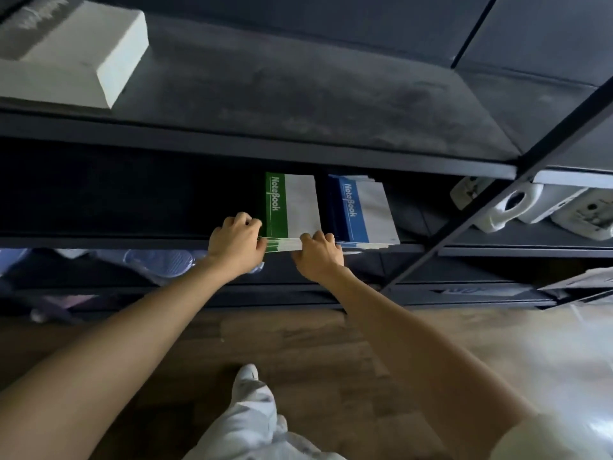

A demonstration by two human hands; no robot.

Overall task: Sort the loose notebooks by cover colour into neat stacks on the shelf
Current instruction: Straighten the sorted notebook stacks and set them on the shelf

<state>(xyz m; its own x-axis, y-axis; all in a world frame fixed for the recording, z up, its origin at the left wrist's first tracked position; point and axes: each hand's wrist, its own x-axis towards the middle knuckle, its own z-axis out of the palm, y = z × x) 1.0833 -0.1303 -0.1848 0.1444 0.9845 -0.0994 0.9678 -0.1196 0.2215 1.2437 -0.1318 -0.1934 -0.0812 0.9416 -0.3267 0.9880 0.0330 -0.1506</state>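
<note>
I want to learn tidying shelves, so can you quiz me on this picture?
1. True or false: the green-and-white paper notebook stack lies left of the blue-and-white paper notebook stack.
2. Which stack do the left hand and right hand grip? A green, B blue.
3. Fill in: the thick white rectangular box sits one board ___ the notebooks.
Key: 1 true; 2 A; 3 above.
</note>
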